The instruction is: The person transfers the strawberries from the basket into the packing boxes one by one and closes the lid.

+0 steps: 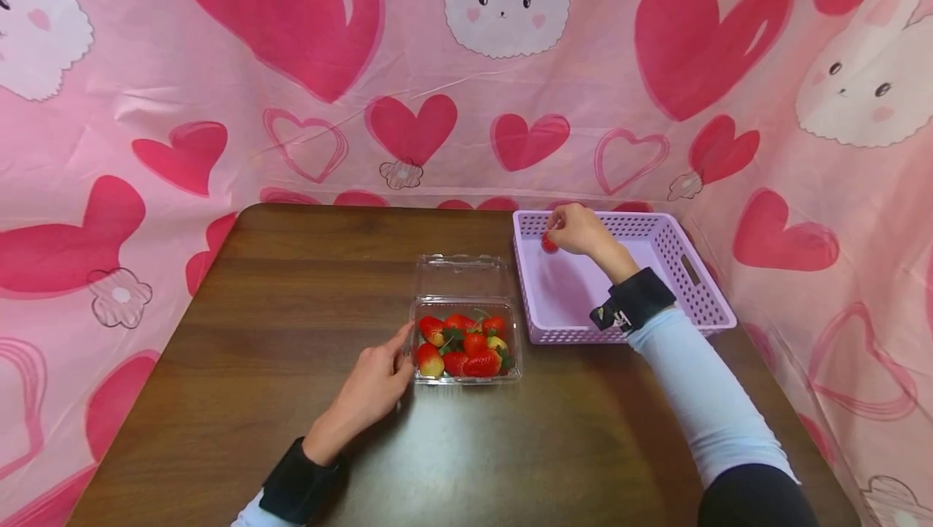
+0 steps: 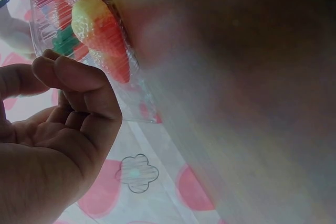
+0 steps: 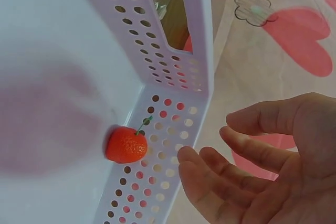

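A person sits at a dark wooden table [image 1: 291, 333] draped round with a pink cloth [image 1: 219, 106] printed with hearts and rabbits. The right hand [image 1: 579, 229] hangs over the far left corner of a lilac perforated basket [image 1: 700, 284], its fingers [image 3: 210, 174] loosely spread and gripping nothing; the right wrist view shows them apart and relaxed, just beside the basket's wall. A single strawberry [image 3: 126, 144] lies on the basket floor in that corner, touching the perforated wall, its green stalk pointing up; in the head view it shows as a red spot [image 1: 549, 244] just under the hand.

The left hand [image 1: 372, 385] rests on the table against the left side of a clear plastic punnet [image 1: 466, 341], thumb along its edge. The left wrist view shows the fingers [image 2: 79, 85] gently curled close beside the punnet's clear wall; whether they press it or only touch it cannot be told. The punnet stands near the middle of the table, just left of the basket, its hinged lid [image 1: 461, 274] lying open and flat behind it. Inside sit a heap of red strawberries [image 1: 466, 345], some tipped with yellow, with green leaves among them.
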The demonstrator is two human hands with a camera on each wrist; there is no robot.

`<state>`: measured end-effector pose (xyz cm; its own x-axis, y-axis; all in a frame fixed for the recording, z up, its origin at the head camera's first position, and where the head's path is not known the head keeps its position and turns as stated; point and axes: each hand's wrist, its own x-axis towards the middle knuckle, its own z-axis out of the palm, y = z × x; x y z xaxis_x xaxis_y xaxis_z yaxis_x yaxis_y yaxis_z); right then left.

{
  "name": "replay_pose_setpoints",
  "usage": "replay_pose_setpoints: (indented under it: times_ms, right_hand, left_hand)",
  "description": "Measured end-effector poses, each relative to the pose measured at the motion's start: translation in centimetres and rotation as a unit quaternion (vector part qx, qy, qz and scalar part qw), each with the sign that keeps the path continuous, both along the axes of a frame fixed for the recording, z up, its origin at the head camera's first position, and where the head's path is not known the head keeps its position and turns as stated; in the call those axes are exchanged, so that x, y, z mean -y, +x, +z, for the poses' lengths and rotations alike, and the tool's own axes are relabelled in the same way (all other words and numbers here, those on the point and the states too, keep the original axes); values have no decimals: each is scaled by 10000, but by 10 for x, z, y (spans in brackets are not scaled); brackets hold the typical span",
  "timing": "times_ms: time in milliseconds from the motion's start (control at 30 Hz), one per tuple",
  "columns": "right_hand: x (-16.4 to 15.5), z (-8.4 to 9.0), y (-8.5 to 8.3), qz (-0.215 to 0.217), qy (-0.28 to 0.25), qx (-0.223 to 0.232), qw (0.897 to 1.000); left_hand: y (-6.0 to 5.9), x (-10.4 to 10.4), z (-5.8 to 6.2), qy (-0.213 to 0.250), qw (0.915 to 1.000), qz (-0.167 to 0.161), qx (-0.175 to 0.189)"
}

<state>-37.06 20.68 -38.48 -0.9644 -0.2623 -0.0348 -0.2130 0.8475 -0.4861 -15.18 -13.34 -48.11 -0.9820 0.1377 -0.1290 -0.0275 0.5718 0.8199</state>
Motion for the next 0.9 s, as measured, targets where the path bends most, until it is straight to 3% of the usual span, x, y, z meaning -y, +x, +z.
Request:
replay_pose_setpoints:
  times_ms: [300, 767, 900]
  right_hand:
    - [-2, -6, -6, 17, -5, 636, 9980]
    - [-3, -22, -20, -25, 211, 495, 9985]
    - [-6, -27, -24, 139, 293, 411, 9986]
  left_hand:
    - [1, 0, 0, 17, 10000, 3, -51]
    - [1, 0, -2, 20, 10000, 22, -70]
    - [1, -1, -2, -12, 9999, 15, -128]
